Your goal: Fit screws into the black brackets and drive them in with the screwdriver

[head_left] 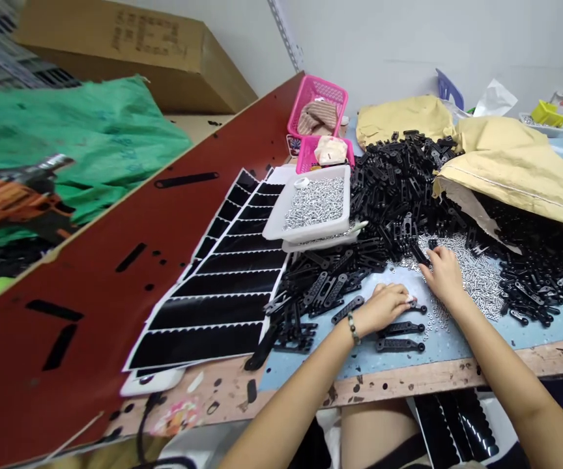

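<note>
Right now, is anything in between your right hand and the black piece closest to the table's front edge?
Yes, partly: the left hand's fingertips are near the straight way from the right hand to that black piece. Loose silver bits lie there too, probably too low to block.

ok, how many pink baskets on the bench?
2. Larger basket at the back, holding striped cloth; smaller basket in front of it, just behind the white tub. No sign of others hidden.

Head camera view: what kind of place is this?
Probably a small assembly workshop: heaped black parts, a white tub of small metal pieces, and an orange power tool lie around the workbench.
</note>
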The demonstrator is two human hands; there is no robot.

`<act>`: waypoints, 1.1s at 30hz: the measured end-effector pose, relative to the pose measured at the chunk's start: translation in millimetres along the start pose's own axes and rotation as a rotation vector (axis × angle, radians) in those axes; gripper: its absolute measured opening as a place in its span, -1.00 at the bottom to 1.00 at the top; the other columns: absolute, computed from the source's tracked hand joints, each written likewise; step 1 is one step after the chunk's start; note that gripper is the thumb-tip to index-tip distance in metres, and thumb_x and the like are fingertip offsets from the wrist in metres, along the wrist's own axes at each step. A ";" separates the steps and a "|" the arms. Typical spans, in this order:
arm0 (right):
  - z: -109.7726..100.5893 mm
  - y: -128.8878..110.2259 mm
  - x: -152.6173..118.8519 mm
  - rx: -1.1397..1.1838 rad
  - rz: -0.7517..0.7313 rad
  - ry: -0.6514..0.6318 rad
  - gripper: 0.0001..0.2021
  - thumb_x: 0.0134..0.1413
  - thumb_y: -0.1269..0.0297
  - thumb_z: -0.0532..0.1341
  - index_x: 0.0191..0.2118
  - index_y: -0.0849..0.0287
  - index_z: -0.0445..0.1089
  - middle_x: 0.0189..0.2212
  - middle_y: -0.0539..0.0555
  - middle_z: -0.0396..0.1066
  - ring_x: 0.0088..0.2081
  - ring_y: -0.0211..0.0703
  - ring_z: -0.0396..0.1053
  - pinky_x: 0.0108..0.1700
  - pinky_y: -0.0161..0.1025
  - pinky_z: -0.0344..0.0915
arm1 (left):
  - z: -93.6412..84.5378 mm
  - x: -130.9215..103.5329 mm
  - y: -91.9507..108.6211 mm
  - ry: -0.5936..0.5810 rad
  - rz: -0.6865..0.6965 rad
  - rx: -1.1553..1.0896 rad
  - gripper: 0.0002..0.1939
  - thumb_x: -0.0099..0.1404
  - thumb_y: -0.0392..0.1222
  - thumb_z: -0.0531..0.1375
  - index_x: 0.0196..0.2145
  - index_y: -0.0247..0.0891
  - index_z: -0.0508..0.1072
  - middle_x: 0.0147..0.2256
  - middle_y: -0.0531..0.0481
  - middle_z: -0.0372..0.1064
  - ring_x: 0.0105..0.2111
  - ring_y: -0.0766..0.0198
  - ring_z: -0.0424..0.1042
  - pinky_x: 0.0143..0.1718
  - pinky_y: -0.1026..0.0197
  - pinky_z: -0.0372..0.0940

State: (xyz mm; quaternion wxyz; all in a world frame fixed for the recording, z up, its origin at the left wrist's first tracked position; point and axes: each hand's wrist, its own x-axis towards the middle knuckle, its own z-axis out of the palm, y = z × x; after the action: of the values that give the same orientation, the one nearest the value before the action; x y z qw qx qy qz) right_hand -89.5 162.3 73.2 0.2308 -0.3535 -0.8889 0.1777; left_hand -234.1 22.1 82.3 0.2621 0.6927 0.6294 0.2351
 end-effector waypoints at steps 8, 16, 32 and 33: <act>8.3 -12.1 -19.3 0.137 -0.155 0.006 -0.80 0.12 0.33 0.17 -0.12 0.11 0.39 -0.10 0.17 0.31 -0.05 0.02 0.24 -0.03 -0.07 0.24 | 8.3 21.9 7.0 0.438 -0.309 -0.614 -0.53 0.31 0.02 0.08 0.12 -0.20 0.23 -0.11 -0.08 0.39 -0.14 0.20 0.41 -0.12 0.15 0.31; -61.4 102.9 -10.9 0.013 0.251 0.302 -0.79 0.18 0.48 0.03 -0.28 0.20 0.42 -0.33 0.21 0.32 -0.16 0.03 0.21 -0.09 -0.03 0.14 | 4.7 42.8 16.5 0.465 -0.302 -0.813 -0.63 0.26 0.02 0.12 -0.09 -0.26 0.24 -0.34 0.03 0.38 -0.46 0.38 0.35 -0.36 0.29 0.28; -39.6 -22.3 -14.2 0.689 0.076 -0.119 -0.88 0.00 0.21 0.24 -0.37 0.14 0.41 -0.47 -0.01 0.42 -0.43 -0.21 0.32 -0.33 -0.25 0.24 | -4.7 21.1 38.2 0.425 -0.101 -0.239 -0.72 0.30 -0.15 0.10 -0.06 -0.23 0.37 -0.16 -0.09 0.41 -0.12 0.13 0.40 -0.04 0.10 0.26; -40.2 -22.7 -12.9 0.703 0.084 -0.135 -0.89 -0.01 0.22 0.24 -0.37 0.14 0.41 -0.48 -0.01 0.42 -0.43 -0.21 0.32 -0.33 -0.25 0.24 | -6.2 19.2 37.4 0.422 -0.065 -0.145 -0.73 0.31 -0.12 0.11 -0.07 -0.23 0.37 -0.15 -0.11 0.41 -0.12 0.11 0.40 -0.05 0.09 0.26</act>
State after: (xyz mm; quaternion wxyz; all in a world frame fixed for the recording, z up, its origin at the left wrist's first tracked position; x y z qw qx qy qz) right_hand -72.0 143.6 113.7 0.2715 -0.2764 -0.7714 0.5048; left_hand -208.3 39.1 111.5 0.1812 0.5867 0.6739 0.4108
